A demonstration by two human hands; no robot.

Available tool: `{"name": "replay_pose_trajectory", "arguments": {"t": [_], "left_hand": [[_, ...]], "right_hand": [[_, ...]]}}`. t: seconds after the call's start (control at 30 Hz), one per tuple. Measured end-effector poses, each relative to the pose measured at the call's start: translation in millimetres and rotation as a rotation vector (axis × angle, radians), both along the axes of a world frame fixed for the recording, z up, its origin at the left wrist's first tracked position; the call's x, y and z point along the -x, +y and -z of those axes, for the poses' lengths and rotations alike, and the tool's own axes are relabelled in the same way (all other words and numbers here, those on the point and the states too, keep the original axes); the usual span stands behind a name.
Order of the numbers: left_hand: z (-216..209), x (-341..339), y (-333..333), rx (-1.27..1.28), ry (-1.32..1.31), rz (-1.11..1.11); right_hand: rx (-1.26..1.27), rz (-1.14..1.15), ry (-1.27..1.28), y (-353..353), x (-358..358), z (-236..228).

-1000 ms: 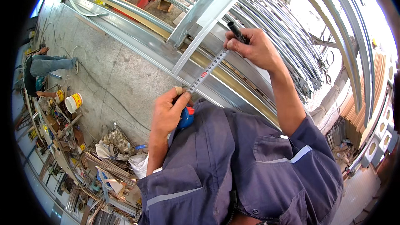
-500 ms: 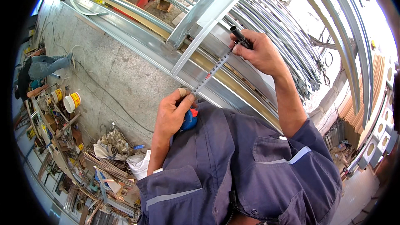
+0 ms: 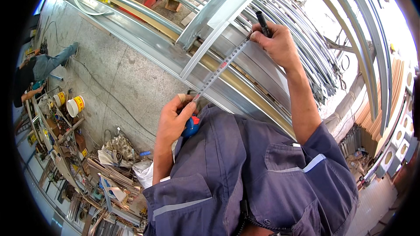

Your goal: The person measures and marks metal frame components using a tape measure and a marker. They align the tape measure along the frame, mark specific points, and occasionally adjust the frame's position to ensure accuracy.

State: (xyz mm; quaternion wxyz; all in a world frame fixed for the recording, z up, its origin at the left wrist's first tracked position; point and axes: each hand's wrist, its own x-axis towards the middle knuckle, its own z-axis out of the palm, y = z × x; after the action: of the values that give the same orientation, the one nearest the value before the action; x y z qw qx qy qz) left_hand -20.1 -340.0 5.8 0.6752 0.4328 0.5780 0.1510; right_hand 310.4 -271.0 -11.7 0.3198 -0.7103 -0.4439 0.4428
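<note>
a measuring step appears to be in hand: a tape measure (image 3: 221, 67) is stretched between the 2 hands, above the metal rails (image 3: 247, 91). its blue case (image 3: 190, 127), partly hidden, appears to be held in the left hand (image 3: 175, 116), the blade pinched beside the thumb. the far end is pinched by the right hand (image 3: 276, 43), in which a black marker (image 3: 263, 24) is also gripped. whether the rails are touched cannot be told. next, a taut, well-aligned blade seems called for.
</note>
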Motion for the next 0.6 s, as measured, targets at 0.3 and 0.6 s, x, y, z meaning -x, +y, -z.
{"name": "replay_pose_trajectory", "arguments": {"t": [0.3, 0.6], "left_hand": [[3.3, 6.7, 0.8, 0.023, 0.07, 0.077], [14.9, 17.1, 1.1, -0.002, 0.05, 0.123]], "right_hand": [[-0.063, -0.104, -0.231, 14.9, 3.8, 11.1], [-0.215, -0.138, -0.266, 10.4, 5.4, 29.8]]}}
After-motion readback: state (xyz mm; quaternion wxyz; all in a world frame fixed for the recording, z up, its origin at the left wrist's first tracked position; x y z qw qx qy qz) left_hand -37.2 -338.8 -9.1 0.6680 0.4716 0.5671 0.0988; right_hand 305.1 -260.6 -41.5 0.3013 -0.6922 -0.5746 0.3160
